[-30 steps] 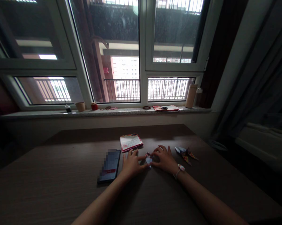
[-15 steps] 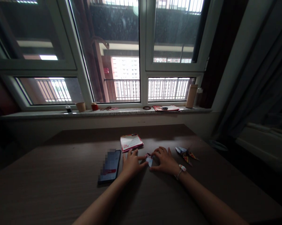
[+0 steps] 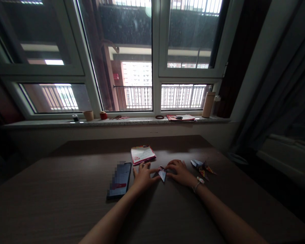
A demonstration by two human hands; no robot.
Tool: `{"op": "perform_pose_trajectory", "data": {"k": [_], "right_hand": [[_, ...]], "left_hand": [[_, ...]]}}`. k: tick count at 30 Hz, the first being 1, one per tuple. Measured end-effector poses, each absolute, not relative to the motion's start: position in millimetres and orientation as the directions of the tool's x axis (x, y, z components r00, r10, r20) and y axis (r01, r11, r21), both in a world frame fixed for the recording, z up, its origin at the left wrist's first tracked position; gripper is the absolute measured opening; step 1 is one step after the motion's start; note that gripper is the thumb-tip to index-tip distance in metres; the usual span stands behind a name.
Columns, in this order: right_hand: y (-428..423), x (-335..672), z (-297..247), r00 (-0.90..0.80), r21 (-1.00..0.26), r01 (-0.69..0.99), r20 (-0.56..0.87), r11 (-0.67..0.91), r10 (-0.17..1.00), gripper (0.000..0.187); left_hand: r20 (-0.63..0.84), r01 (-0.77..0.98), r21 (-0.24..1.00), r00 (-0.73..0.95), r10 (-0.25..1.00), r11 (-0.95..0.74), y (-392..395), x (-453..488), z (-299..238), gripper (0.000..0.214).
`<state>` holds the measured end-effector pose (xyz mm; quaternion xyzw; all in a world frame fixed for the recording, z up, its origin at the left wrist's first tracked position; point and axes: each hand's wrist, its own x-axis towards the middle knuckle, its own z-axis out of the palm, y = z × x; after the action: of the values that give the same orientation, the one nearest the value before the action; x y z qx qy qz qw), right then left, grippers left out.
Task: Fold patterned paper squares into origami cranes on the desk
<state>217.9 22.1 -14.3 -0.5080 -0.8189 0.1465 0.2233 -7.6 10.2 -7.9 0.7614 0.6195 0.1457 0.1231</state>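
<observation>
A small piece of folded paper (image 3: 162, 175), pale with a dark reddish upper edge and a point towards me, lies on the table between my hands. My left hand (image 3: 144, 178) grips its left side with thumb and index finger. At the paper's right side is my right hand (image 3: 179, 172), thumb and index finger closed on the edge; a bracelet (image 3: 199, 182) is round that wrist. To the left of my left hand lies a phone (image 3: 120, 181). Just beyond that hand is a stack of printed paper sheets (image 3: 143, 155).
Several folded paper pieces (image 3: 202, 168) lie right of my right hand on the brown table (image 3: 66, 189). Along the windowsill (image 3: 132, 122) stand a paper cup (image 3: 88, 116), a red spool-like item (image 3: 103, 116), a dark ring (image 3: 159, 117), scissors on papers (image 3: 178, 117) and a tan bottle (image 3: 208, 104).
My right thumb has moved up from the table onto the paper's right side. More of the paper's lower point shows. The whole view has shifted slightly.
</observation>
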Motion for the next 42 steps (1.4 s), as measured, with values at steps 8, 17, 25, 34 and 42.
{"op": "perform_pose_trajectory", "data": {"k": [8, 17, 25, 34, 42], "right_hand": [[26, 216, -19, -0.366, -0.476, 0.76, 0.248, 0.442, 0.897, 0.021], [26, 214, -18, -0.373, -0.483, 0.744, 0.272, 0.461, 0.887, 0.016], [27, 213, -17, -0.361, -0.477, 0.75, 0.284, 0.458, 0.888, 0.018], [28, 207, -24, -0.325, -0.497, 0.744, 0.315, 0.447, 0.892, 0.019], [18, 196, -20, -0.232, -0.465, 0.802, 0.337, 0.376, 0.912, 0.015]], "left_hand": [[0.076, 0.89, 0.41, 0.183, 0.98, -0.198, 12, -8, -8, 0.038], [0.103, 0.859, 0.469, 0.179, 0.979, -0.206, 15, -9, -8, 0.021], [0.131, 0.853, 0.485, 0.148, 0.98, -0.193, 13, -5, -6, 0.027], [0.198, 0.829, 0.511, 0.143, 0.97, -0.227, 12, 1, -11, 0.019], [0.18, 0.856, 0.468, 0.151, 0.972, -0.22, 9, 6, -9, 0.022]]}}
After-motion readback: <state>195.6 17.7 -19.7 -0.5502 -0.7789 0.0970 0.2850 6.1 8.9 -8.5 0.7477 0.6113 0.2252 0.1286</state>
